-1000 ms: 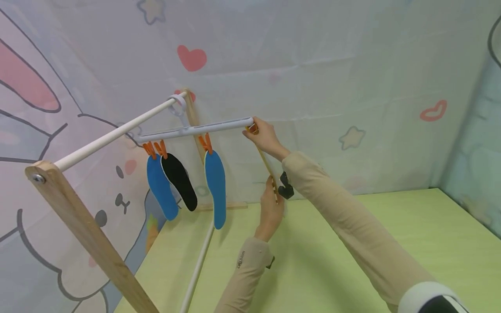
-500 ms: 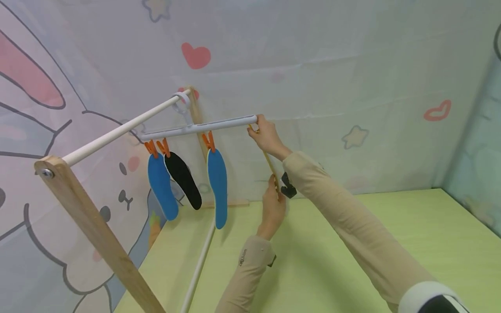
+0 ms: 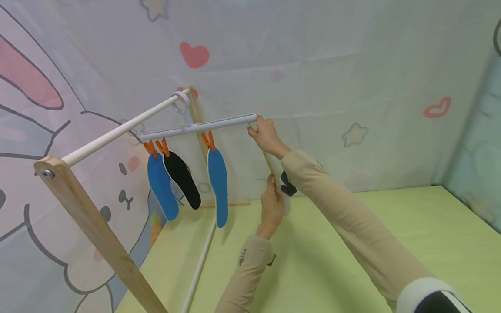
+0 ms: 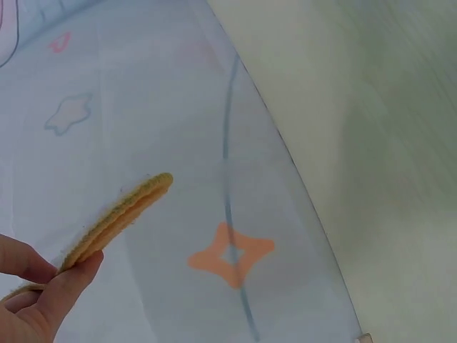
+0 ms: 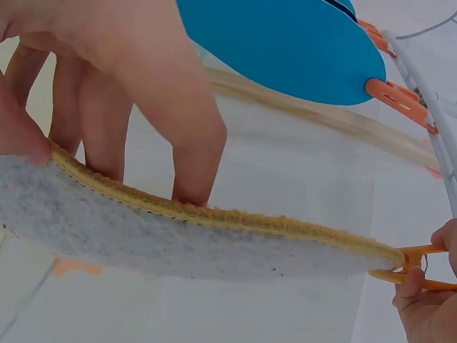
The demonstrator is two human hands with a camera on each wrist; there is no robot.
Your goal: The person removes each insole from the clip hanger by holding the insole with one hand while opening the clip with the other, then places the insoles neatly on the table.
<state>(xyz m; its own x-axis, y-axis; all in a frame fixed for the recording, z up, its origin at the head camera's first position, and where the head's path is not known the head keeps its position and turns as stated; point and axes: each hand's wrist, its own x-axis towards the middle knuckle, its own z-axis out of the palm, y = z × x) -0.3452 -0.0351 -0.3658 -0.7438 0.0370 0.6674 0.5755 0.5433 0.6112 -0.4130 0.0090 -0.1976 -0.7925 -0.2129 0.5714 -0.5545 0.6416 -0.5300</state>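
Note:
In the head view my right hand (image 3: 267, 135) is at the right end of a white hanger (image 3: 219, 124). It pinches an orange clothespin (image 5: 389, 276), whose jaws are at the end of an insole (image 5: 214, 250) with a yellow edge and a fuzzy grey-white side. Below, my left hand (image 3: 272, 208) grips the insole by its edges; its fingers (image 4: 68, 293) show in the left wrist view. Two blue insoles (image 3: 162, 187) (image 3: 217, 187) and a black insole (image 3: 183, 180) hang from the hanger by orange clothespins (image 3: 162, 148). Whether the held clothespin joins the hanger is hidden.
The hanger's ring hooks over a white rod (image 3: 125, 127) on a wooden stand (image 3: 94, 221). A lower white rod (image 3: 201, 265) runs above the pale green table (image 3: 372, 243). A patterned cloth wall (image 3: 332, 87) stands behind.
Both hands keep their holds, the right at the hanger's end. The head view has shifted slightly. The held insole has turned a little, and its pale side shows more beside the left hand.

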